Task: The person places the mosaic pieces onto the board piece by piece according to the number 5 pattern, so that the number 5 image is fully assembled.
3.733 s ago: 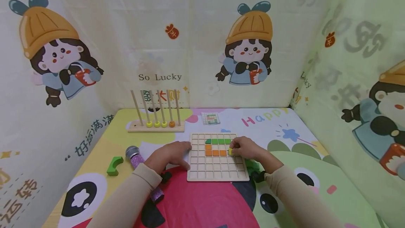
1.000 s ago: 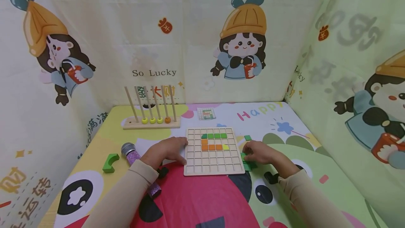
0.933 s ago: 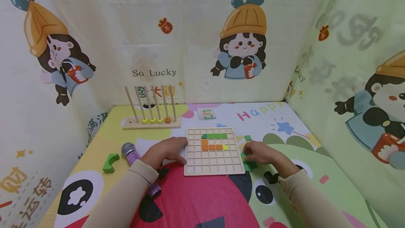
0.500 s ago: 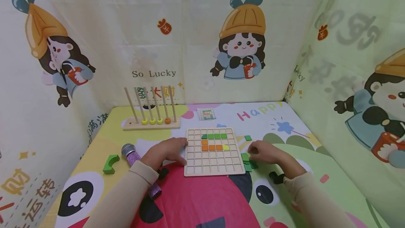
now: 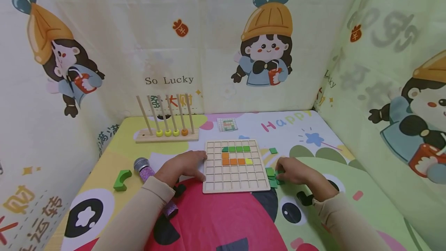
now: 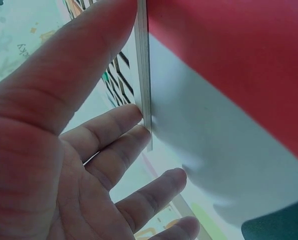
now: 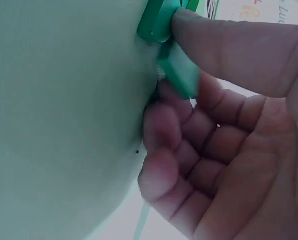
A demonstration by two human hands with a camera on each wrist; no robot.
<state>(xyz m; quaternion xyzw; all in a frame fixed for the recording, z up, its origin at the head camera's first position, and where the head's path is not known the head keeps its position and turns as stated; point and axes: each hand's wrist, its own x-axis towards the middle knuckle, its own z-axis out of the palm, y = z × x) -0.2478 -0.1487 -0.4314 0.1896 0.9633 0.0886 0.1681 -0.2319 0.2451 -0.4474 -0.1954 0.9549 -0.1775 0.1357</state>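
A wooden grid board (image 5: 235, 186) lies flat in the middle of the table in the head view. It bears a row of green tiles (image 5: 239, 149), several orange tiles (image 5: 234, 161) and a yellow tile (image 5: 249, 161). My left hand (image 5: 182, 166) rests along the board's left side, thumb and fingertips touching the edge (image 6: 145, 75), fingers fairly straight. Right of the board, my right hand (image 5: 296, 170) is bent over a small pile of green tiles (image 5: 270, 172). In the right wrist view its thumb and curled fingers pinch a green tile (image 7: 178, 71), slightly blurred.
A loose green tile (image 5: 273, 150) lies by the board's upper right corner. Behind stand a rack of pegs with beads (image 5: 167, 137) and a printed pattern card (image 5: 227, 124). A purple microphone (image 5: 148, 172), partly behind the left forearm, and a green arch block (image 5: 122, 180) lie left.
The right hand has let go of the yellow tile on the board and moved right to the green pile, lately shifting slightly further right. The left hand has stayed at the board's edge.
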